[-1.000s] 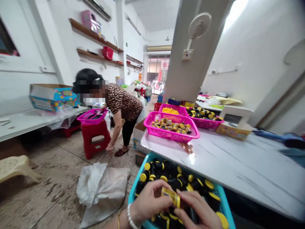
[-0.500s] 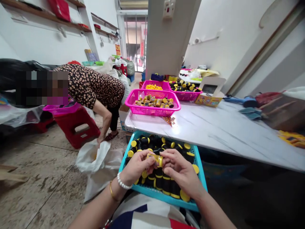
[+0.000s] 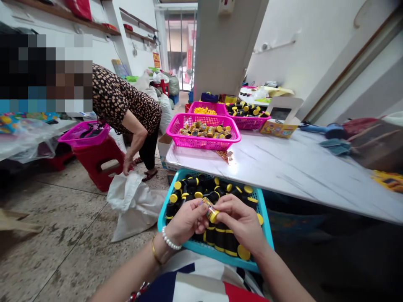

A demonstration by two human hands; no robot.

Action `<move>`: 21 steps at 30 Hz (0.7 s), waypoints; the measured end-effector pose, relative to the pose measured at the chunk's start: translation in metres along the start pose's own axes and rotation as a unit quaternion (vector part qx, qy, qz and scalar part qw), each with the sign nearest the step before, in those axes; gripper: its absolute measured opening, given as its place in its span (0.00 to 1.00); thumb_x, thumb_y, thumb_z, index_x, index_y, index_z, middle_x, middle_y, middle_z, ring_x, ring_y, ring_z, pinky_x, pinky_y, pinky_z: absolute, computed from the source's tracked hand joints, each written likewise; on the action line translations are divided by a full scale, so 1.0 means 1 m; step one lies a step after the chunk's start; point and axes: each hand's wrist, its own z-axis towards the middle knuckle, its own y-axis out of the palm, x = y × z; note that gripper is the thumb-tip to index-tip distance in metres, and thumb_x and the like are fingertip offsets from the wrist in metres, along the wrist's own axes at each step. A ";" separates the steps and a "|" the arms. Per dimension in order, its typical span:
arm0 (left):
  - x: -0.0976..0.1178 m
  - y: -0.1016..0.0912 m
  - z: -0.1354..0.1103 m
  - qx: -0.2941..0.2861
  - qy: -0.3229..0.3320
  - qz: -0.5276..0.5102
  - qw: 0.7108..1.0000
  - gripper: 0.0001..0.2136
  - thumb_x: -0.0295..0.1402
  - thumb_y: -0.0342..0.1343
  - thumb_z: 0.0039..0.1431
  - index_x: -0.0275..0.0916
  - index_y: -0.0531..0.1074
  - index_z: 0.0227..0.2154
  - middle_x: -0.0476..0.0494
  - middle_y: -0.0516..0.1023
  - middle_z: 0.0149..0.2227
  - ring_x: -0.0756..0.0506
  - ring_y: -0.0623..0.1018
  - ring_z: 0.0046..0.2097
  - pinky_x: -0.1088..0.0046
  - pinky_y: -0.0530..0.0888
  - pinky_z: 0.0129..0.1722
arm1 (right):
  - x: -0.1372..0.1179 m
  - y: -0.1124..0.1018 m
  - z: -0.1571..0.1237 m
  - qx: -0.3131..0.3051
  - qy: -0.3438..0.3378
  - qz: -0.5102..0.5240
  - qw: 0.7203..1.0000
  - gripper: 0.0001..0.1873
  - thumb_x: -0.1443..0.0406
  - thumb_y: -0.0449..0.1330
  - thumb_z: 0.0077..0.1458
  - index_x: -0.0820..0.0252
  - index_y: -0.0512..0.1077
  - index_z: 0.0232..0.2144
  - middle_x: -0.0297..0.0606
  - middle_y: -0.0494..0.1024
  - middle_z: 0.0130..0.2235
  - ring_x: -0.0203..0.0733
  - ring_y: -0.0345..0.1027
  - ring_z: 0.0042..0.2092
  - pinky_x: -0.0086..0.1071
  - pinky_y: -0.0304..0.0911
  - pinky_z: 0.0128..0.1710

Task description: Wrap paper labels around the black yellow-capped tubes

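Between my two hands is a small cylinder (image 3: 210, 209) with a printed, shiny wrap and a yellow end; its exact kind I cannot make out. My left hand (image 3: 189, 220) grips its left side with thumb and fingers. From the right, the thumb and fingertips of my right hand (image 3: 238, 220) pinch it near the yellow end. Both hands are over a turquoise basket (image 3: 268, 235) in front of me. Inside lie several black cylinders with yellow caps (image 3: 220, 239), partly hidden by my hands.
A marble-patterned table (image 3: 270, 163) carries a pink basket (image 3: 203, 143) of printed cylinders, more pink baskets and an open carton (image 3: 278, 129). At left a person (image 3: 135, 105) bends over a white sack (image 3: 135, 205) beside a red stool (image 3: 100, 163).
The cylinder has tilted, its yellow end now lower, and my right fingers have closed on it. The other person has risen a little, their hand at the sack's top.
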 end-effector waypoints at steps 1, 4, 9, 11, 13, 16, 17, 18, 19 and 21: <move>0.000 0.000 0.000 -0.008 -0.004 -0.012 1.000 0.18 0.45 0.63 0.51 0.35 0.68 0.32 0.48 0.74 0.21 0.57 0.66 0.16 0.85 0.58 0.14 | 0.001 0.000 0.000 0.005 -0.016 -0.007 1.000 0.04 0.70 0.67 0.50 0.55 0.78 0.29 0.35 0.71 0.35 0.35 0.70 0.33 0.28 0.72 0.30; -0.001 -0.001 0.000 -0.031 -0.016 -0.027 0.999 0.19 0.45 0.64 0.50 0.34 0.69 0.33 0.48 0.73 0.20 0.57 0.65 0.15 0.85 0.57 0.13 | 0.003 -0.001 -0.002 0.013 -0.037 0.008 0.999 0.05 0.70 0.66 0.51 0.54 0.76 0.28 0.33 0.68 0.34 0.33 0.69 0.31 0.28 0.71 0.28; -0.003 0.000 -0.001 -0.009 -0.020 -0.009 1.000 0.20 0.47 0.65 0.48 0.34 0.68 0.31 0.51 0.70 0.17 0.57 0.64 0.15 0.85 0.56 0.13 | -0.001 -0.003 -0.003 -0.062 -0.055 -0.092 0.992 0.11 0.71 0.64 0.53 0.51 0.77 0.39 0.37 0.70 0.41 0.38 0.70 0.39 0.30 0.70 0.34; -0.004 0.002 -0.002 -0.021 -0.025 -0.021 0.999 0.21 0.48 0.65 0.48 0.34 0.69 0.34 0.50 0.71 0.17 0.57 0.64 0.15 0.85 0.57 0.13 | -0.003 -0.003 -0.003 -0.067 -0.091 -0.123 0.986 0.11 0.71 0.64 0.53 0.51 0.78 0.37 0.36 0.71 0.38 0.37 0.69 0.37 0.30 0.68 0.34; -0.004 0.004 -0.003 -0.036 -0.033 -0.029 0.998 0.22 0.48 0.65 0.48 0.34 0.69 0.35 0.50 0.71 0.18 0.57 0.63 0.14 0.85 0.56 0.12 | -0.003 -0.003 -0.005 -0.047 -0.116 -0.123 0.984 0.09 0.72 0.65 0.51 0.52 0.78 0.32 0.35 0.70 0.35 0.36 0.68 0.35 0.29 0.68 0.32; -0.004 0.005 -0.003 -0.027 -0.037 -0.023 0.999 0.21 0.46 0.66 0.47 0.34 0.68 0.32 0.51 0.70 0.17 0.58 0.61 0.14 0.85 0.54 0.12 | 0.000 -0.002 -0.007 -0.023 -0.098 -0.109 0.989 0.07 0.71 0.64 0.52 0.52 0.76 0.32 0.35 0.69 0.37 0.36 0.68 0.36 0.29 0.68 0.30; -0.005 0.005 -0.003 -0.021 -0.038 -0.019 0.999 0.20 0.46 0.66 0.47 0.34 0.68 0.32 0.52 0.70 0.17 0.58 0.62 0.14 0.86 0.54 0.12 | 0.001 -0.001 -0.008 -0.025 -0.085 -0.107 0.990 0.08 0.71 0.64 0.53 0.52 0.76 0.34 0.36 0.69 0.38 0.37 0.68 0.37 0.29 0.69 0.31; -0.005 0.004 -0.002 -0.017 -0.038 -0.016 0.999 0.20 0.46 0.65 0.48 0.34 0.68 0.32 0.52 0.70 0.17 0.58 0.62 0.15 0.86 0.55 0.12 | 0.001 -0.001 -0.007 -0.034 -0.075 -0.110 0.991 0.09 0.70 0.63 0.54 0.51 0.76 0.36 0.37 0.69 0.40 0.39 0.69 0.39 0.30 0.69 0.32; -0.005 0.004 -0.002 -0.016 -0.037 -0.016 0.999 0.19 0.45 0.65 0.49 0.34 0.68 0.32 0.52 0.70 0.18 0.58 0.63 0.15 0.86 0.55 0.12 | 0.002 -0.002 -0.007 -0.045 -0.069 -0.116 0.990 0.10 0.70 0.63 0.54 0.50 0.77 0.37 0.38 0.69 0.41 0.40 0.69 0.40 0.31 0.70 0.34; -0.007 0.003 -0.002 -0.021 -0.037 -0.027 0.999 0.18 0.45 0.62 0.52 0.34 0.68 0.32 0.52 0.70 0.18 0.58 0.64 0.16 0.86 0.57 0.13 | 0.002 -0.003 -0.006 -0.054 -0.069 -0.127 0.988 0.09 0.69 0.62 0.55 0.49 0.78 0.37 0.38 0.70 0.41 0.40 0.70 0.41 0.33 0.71 0.38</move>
